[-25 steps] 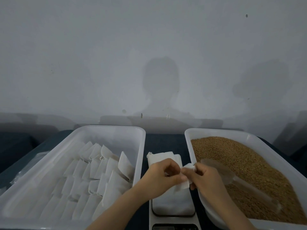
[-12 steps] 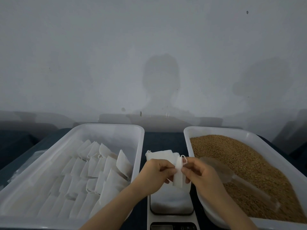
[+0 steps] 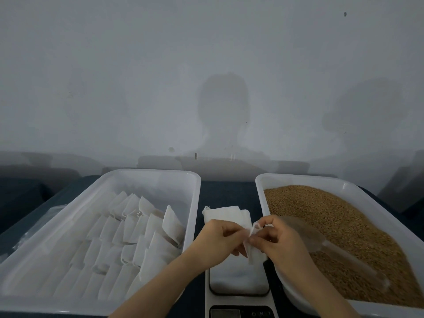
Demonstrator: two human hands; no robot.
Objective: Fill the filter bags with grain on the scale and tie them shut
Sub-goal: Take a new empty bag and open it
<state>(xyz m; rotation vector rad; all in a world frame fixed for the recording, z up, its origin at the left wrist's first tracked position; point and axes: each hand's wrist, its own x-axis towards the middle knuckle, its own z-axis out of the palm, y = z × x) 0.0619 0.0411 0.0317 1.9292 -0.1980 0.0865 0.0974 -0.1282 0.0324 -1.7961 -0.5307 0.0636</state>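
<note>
at lower centre, just above the scale [image 3: 238, 281], the left hand [image 3: 219, 241] and right hand [image 3: 283, 243] both pinch the top of a bag [image 3: 255, 257], seemingly parting its mouth; next it likely needs holding open while the scoop [image 3: 305, 235] brings grain [image 3: 339, 216].

Finding: a small hand-packing station for weighing out dry goods. Whether it stands in a home or a workshop cannot be told.

Evidence: a bench [image 3: 227, 191] under dark blue cloth, set against a bare, marked grey wall [image 3: 206, 65]. Left, a white plastic tray [image 3: 146, 173] holds rows of white filter bags [image 3: 128, 228]. Right, a matching tray [image 3: 298, 176] holds loose brown grain [image 3: 332, 216] with a translucent scoop [image 3: 305, 235] lying in it. Between the trays, near, sits a digital scale [image 3: 238, 283]. Beyond it lies a stack of empty bags [image 3: 227, 214].
</note>
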